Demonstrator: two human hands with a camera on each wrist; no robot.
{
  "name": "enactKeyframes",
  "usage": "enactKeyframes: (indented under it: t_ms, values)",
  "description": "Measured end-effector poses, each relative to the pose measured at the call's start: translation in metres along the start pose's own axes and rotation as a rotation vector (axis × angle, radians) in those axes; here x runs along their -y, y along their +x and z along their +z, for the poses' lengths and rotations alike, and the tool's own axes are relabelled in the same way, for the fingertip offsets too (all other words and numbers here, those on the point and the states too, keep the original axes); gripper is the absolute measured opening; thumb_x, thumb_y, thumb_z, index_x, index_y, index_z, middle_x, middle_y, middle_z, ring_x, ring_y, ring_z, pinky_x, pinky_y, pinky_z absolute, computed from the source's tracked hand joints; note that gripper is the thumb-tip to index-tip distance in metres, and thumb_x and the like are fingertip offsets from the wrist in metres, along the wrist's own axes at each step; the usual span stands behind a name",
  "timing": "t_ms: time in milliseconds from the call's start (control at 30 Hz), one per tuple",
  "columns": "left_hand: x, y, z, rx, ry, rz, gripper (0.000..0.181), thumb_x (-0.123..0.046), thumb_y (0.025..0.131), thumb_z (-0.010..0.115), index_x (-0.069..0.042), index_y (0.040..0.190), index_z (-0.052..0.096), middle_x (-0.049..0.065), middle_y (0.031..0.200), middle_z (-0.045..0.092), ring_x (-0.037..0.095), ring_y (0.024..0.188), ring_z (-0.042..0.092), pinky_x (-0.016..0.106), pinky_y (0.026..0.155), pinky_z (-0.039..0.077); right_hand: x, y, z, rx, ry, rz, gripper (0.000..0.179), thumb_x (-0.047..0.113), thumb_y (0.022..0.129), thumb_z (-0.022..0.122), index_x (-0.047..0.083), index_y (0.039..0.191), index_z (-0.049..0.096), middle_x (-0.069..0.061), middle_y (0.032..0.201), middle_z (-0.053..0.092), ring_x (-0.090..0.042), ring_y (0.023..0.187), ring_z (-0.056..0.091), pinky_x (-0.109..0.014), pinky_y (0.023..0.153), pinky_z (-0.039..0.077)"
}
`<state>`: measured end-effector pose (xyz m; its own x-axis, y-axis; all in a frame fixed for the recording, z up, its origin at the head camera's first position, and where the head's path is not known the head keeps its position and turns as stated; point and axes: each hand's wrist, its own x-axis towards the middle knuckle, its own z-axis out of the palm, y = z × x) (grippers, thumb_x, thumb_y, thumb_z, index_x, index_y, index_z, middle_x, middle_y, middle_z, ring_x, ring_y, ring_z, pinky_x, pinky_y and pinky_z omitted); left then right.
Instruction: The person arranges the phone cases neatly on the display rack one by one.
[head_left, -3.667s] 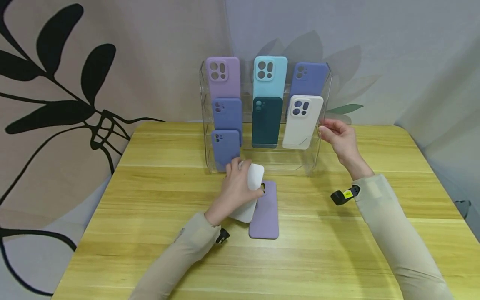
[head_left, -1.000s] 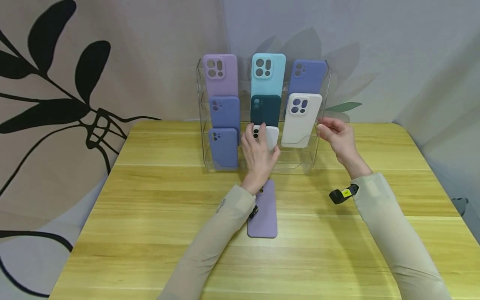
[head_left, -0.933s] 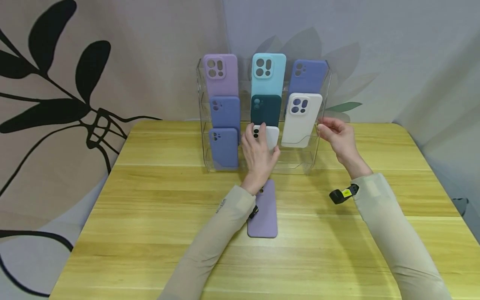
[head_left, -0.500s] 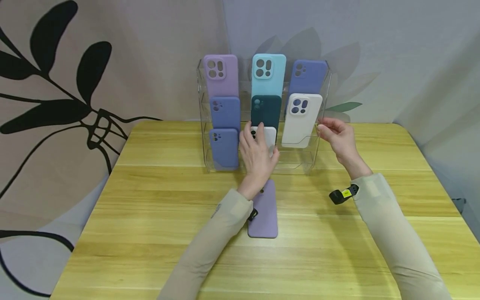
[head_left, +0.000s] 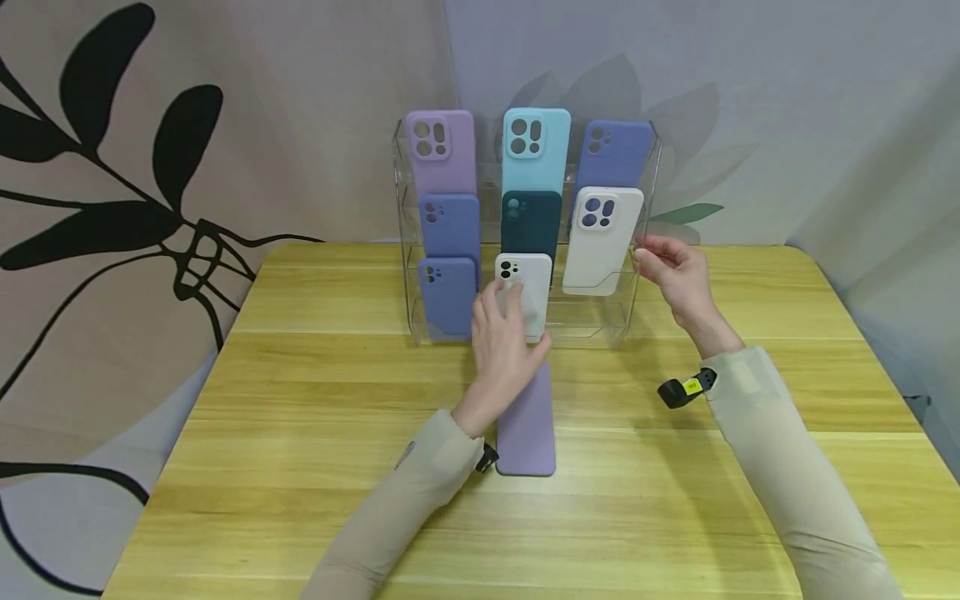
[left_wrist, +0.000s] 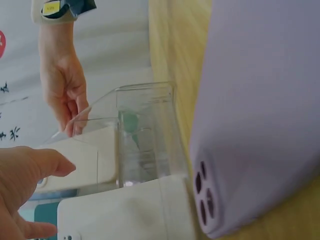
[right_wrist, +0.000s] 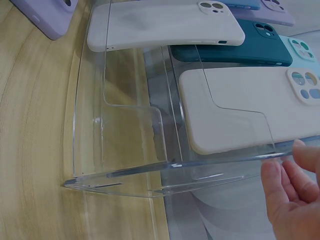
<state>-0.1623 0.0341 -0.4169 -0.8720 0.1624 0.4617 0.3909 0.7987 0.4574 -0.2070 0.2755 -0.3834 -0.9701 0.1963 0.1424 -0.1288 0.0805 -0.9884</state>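
A white phone case (head_left: 536,304) stands in the bottom tier of a clear acrylic display stand (right_wrist: 175,164), leaning back in the middle column. My left hand (head_left: 498,354) is just in front of it, fingers loosely spread and holding nothing. In the left wrist view, its thumb and fingers are apart near the case's camera end. With thumb and fingertips, my right hand (head_left: 678,279) pinches the stand's right side edge, beside a second white case (head_left: 602,250) in the middle tier. A purple phone case (head_left: 527,429) lies on the table below my left hand, its camera end hidden in the head view.
Other cases fill the stand: a lilac one (head_left: 442,171), a light blue one (head_left: 536,167), a dark teal one (head_left: 531,221) and several blue ones (head_left: 450,300). The wooden table (head_left: 315,400) backs onto a curtain (head_left: 787,125) with leaf patterns.
My left hand carried the white case from the table to the bottom tier, shifted it slightly left, then let go and drew back toward me. My right hand stayed at the stand.
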Motion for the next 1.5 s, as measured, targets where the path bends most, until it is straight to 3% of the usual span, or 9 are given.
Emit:
enactKeyframes:
  t_ms: [267,633,933,1100,1500]
  values:
    - [0.003,-0.024,-0.004,0.207,0.045,-0.044,0.075,-0.041,0.071,0.077,-0.002,0.127,0.047,0.021,0.128,0.040,0.034,0.108,0.042,0.041,0.081,0.045,-0.001,0.000,-0.001,-0.003,0.020,0.005,0.016,0.005,0.088,0.063,0.005,0.104,0.065,0.008,0.098,0.065,-0.005,0.083,0.059,-0.012,0.073,0.050]
    - [0.002,-0.038,0.008,0.457,0.143,-0.108,0.094,-0.052,0.063,0.081,0.000,0.132,0.042,0.020,0.125,0.039,0.033,0.110,0.041,0.042,0.079,0.047,-0.001,-0.001,-0.001,0.004,0.020,0.006,0.021,0.005,0.088,0.063,-0.003,0.108,0.061,0.012,0.095,0.064,-0.005,0.083,0.059,-0.012,0.073,0.049]
    - [0.003,-0.041,0.013,0.548,0.196,-0.138,0.091,-0.055,0.066,0.078,0.000,0.128,0.042,0.020,0.119,0.042,0.033,0.104,0.044,0.041,0.075,0.047,-0.001,-0.001,-0.001,0.002,0.020,-0.002,0.015,0.006,0.088,0.063,0.008,0.103,0.067,0.007,0.099,0.065,-0.005,0.083,0.059,-0.013,0.073,0.050]
    - [0.003,-0.041,0.016,0.605,0.227,-0.153,0.086,-0.056,0.066,0.077,-0.001,0.124,0.045,0.017,0.112,0.043,0.031,0.101,0.044,0.040,0.073,0.046,-0.002,0.000,-0.001,0.006,0.030,-0.004,0.014,0.006,0.088,0.063,0.007,0.102,0.066,0.007,0.099,0.065,-0.007,0.084,0.059,-0.013,0.074,0.050]
    - [0.001,-0.037,0.020,0.660,0.280,-0.181,0.084,-0.059,0.065,0.076,-0.002,0.121,0.049,0.017,0.108,0.043,0.032,0.098,0.047,0.043,0.070,0.047,0.000,0.000,-0.001,0.008,0.047,0.014,0.021,0.004,0.088,0.062,-0.005,0.108,0.061,0.010,0.096,0.064,-0.004,0.083,0.059,-0.012,0.073,0.050]
